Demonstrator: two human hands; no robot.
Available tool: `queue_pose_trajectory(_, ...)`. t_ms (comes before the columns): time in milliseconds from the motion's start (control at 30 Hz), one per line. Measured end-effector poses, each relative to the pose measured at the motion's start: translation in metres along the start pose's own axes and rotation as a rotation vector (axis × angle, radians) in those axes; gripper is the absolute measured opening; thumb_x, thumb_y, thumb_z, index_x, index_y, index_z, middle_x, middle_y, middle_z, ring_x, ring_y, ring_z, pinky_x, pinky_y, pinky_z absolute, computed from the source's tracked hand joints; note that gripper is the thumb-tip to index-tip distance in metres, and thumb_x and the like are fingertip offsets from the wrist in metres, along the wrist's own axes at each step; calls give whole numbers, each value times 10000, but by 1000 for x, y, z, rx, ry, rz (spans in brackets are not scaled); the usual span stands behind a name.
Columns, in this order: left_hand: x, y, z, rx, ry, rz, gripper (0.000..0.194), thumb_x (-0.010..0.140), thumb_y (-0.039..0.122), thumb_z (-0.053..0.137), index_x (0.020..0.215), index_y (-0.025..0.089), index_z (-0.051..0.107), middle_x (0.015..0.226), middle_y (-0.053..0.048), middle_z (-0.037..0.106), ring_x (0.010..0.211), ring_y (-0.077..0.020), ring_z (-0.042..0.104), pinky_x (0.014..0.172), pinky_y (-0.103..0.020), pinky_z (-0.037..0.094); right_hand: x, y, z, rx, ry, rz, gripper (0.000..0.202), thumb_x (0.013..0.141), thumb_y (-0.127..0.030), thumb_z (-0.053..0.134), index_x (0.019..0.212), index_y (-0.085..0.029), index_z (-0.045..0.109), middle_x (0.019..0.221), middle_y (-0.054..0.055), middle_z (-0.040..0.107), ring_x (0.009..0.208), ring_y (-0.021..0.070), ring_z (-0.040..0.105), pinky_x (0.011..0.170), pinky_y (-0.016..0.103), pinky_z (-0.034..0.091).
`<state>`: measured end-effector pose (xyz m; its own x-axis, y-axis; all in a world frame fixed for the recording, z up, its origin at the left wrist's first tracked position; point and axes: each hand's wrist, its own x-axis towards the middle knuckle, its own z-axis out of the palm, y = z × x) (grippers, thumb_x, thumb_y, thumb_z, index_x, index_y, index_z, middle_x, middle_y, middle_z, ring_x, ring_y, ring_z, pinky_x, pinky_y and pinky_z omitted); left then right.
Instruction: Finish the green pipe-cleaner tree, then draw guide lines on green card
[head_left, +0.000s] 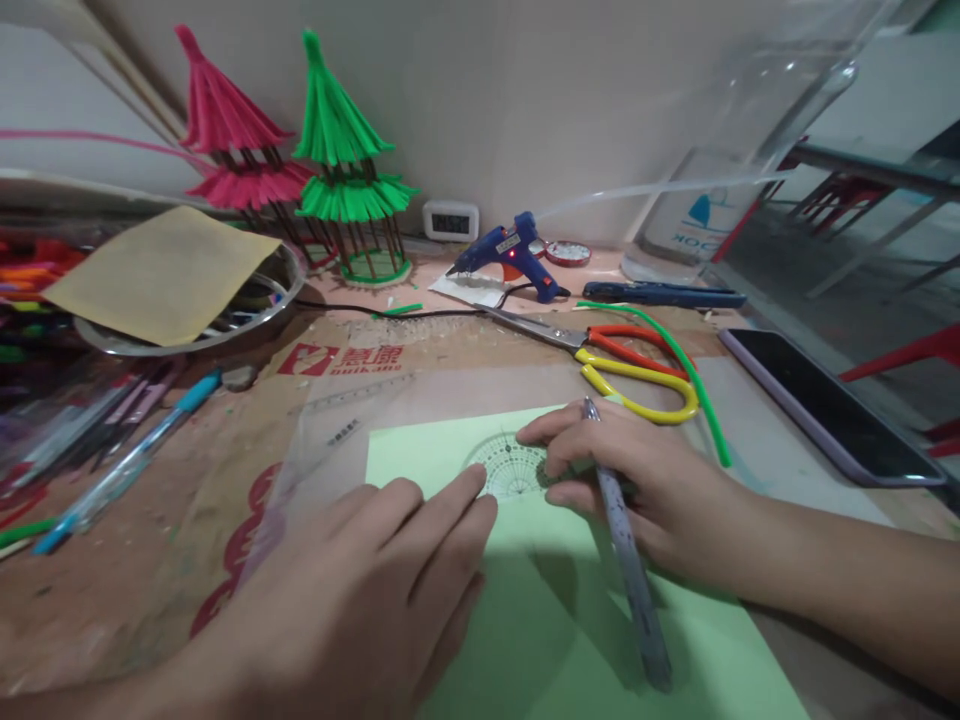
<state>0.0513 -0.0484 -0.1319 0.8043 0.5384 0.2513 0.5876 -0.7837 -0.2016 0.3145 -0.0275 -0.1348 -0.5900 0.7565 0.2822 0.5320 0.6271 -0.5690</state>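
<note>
A clear protractor point(517, 470) with dark printed lines lies on a sheet of light green paper point(592, 660). My left hand point(382, 580) rests on the paper with its fingers stretched out, the fingertips at the protractor's left edge. At the protractor's right side are the fingertips of my right hand point(637, 470). A pen point(630, 570) with a pale speckled barrel sits in my right hand, between the fingers, its lower end slanting toward me. Just beyond that hand lie scissors point(637, 390) with yellow and orange handles.
Pink point(255, 160) and green pipe-cleaner towers point(356, 190) stand by the wall. Nearby are a blue glue gun point(510, 255), small clock point(450, 220), utility knife point(664, 293) and plastic jug point(690, 220). A phone point(825, 400) lies right; a metal dish point(277, 290) and pens point(135, 450) lie left.
</note>
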Motion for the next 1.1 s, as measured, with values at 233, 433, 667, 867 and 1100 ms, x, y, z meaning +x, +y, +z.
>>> queue_pose_trajectory(233, -4, 0, -1, 34, -40, -17, 511, 1032, 184, 234, 1213, 163, 710, 1220, -81, 763, 622, -192, 720, 520, -359, 525, -1, 0, -1, -23, 5, -13, 33, 995, -194, 585, 1013, -221, 586, 1181, 84, 692, 1123, 205, 634, 944, 348, 482)
queue_pose_trajectory(433, -7, 0, 1, 35, -40, -33, 513, 1032, 191, 227, 1221, 152, 703, 1210, -98, 764, 590, -196, 740, 465, -342, 546, 1, 1, 1, -20, 4, -22, 25, 992, -187, 589, 1000, -210, 598, 1153, 98, 702, 1160, 218, 630, 950, 358, 482)
queue_pose_trajectory(667, -6, 2, -4, 8, -51, -44, 425, 1030, 212, 316, 1217, 146, 692, 1215, -114, 762, 586, -191, 705, 508, -340, 536, 1, 2, 1, -14, 15, -20, 39, 987, -190, 598, 1012, -214, 580, 1184, 104, 705, 1070, 236, 644, 901, 398, 513)
queue_pose_trajectory(867, -3, 2, -9, 17, -22, -13, 434, 1048, 240, 308, 1220, 121, 688, 1181, -127, 771, 627, -216, 725, 527, -364, 556, 0, 2, 2, -26, 29, -39, 65, 988, -168, 580, 1028, -219, 571, 1198, 112, 708, 1055, 237, 645, 903, 411, 519)
queue_pose_trajectory(1100, -12, -1, -7, 60, -59, 41, 404, 1045, 226, 324, 1289, 125, 629, 1281, -155, 709, 698, -227, 711, 556, -372, 554, 1, 1, 2, -45, 39, -58, 42, 984, -177, 582, 1011, -210, 574, 1170, 122, 722, 1030, 242, 660, 882, 409, 529)
